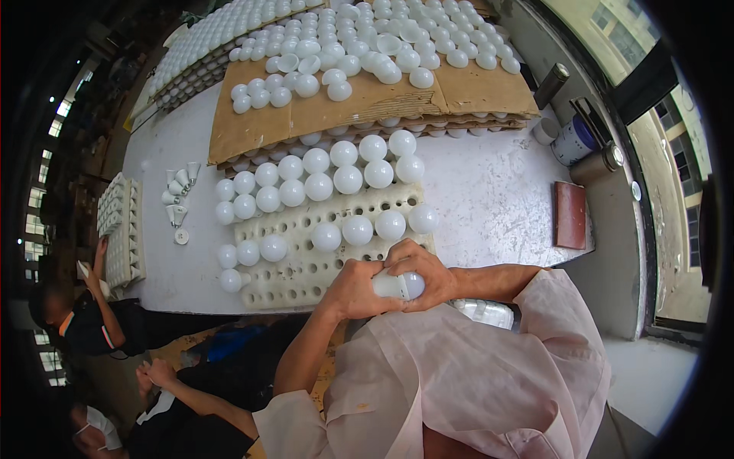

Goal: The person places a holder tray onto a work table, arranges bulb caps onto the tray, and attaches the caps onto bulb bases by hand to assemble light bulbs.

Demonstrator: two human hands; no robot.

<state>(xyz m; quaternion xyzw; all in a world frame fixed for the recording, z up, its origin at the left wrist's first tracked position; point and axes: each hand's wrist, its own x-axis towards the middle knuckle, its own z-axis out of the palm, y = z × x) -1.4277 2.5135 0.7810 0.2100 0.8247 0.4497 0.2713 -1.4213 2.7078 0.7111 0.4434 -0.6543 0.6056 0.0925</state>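
Note:
Close to my body, at the table's near edge, both hands are closed around one white LED light bulb [391, 286]. My left hand [353, 289] wraps the body end. My right hand [430, 274] grips the round cover end, with its fingers curled over the top. The bulb lies on its side between them; its far end is hidden in my left hand. Just beyond my hands lies a cream tray [306, 258] full of round holes. Finished-looking bulbs with white domes [349, 179] stand in rows in it, two full rows at the back and several more in front.
Behind the tray, stacked cardboard sheets [267, 122] carry many loose white domes [339, 90]. Small white bulb bodies [175, 197] lie on the left of the table. A red-brown notebook [569, 215], a flask [598, 164] and a cup [545, 131] sit at right. Co-workers sit at left.

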